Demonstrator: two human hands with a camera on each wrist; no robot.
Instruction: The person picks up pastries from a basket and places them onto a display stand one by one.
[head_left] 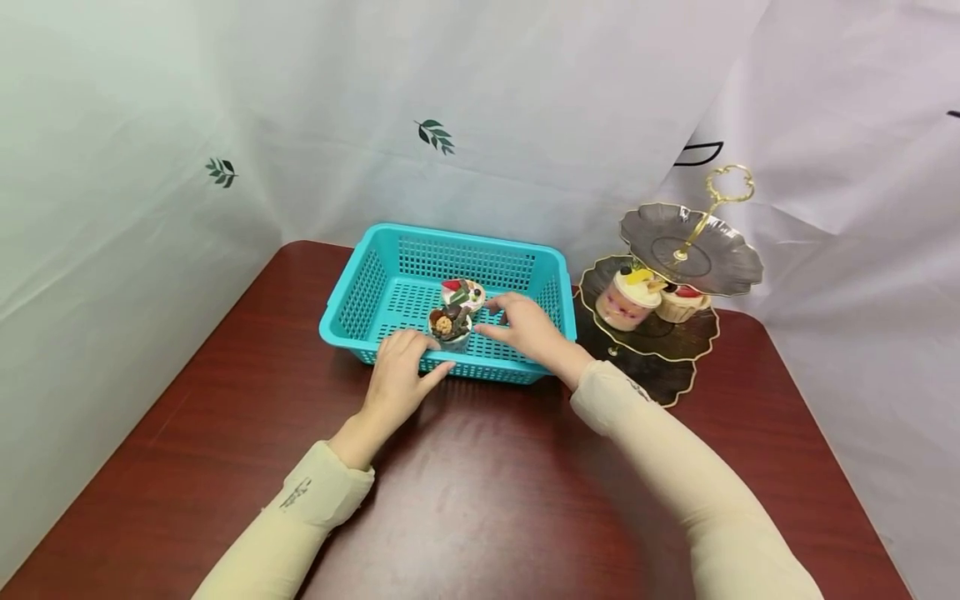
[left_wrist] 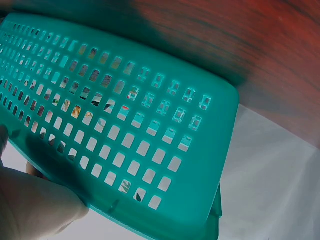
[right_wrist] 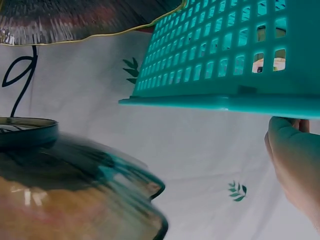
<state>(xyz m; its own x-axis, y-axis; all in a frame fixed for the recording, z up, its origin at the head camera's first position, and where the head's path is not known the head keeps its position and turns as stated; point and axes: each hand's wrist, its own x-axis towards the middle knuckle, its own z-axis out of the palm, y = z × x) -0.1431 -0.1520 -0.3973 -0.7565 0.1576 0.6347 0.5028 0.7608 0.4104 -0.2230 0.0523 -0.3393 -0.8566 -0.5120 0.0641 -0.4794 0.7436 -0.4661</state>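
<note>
A turquoise plastic basket (head_left: 450, 237) with perforated walls stands on the table. Inside it are two dessert cups: one with dark chocolate pieces and a brown nut-like topping (head_left: 448, 325), and behind it one with a strawberry and white cream (head_left: 462, 293). My left hand (head_left: 401, 367) grips the basket's front rim, fingers over the edge and thumb outside; in the left wrist view the thumb (left_wrist: 45, 205) shows beside the perforated wall. Over the basket's right part, my right hand (head_left: 528, 329) reaches in beside the cups, thumb and fingers spread apart with nothing between them.
To the basket's right stands a tiered dark plate stand (head_left: 690, 258) with scalloped gold edges and a gold ring handle (head_left: 730, 183). A layered dessert cup (head_left: 628, 300) and a strawberry tart (head_left: 681, 304) sit on its middle tier. White cloth (head_left: 510, 108) hangs behind the brown table (head_left: 465, 475).
</note>
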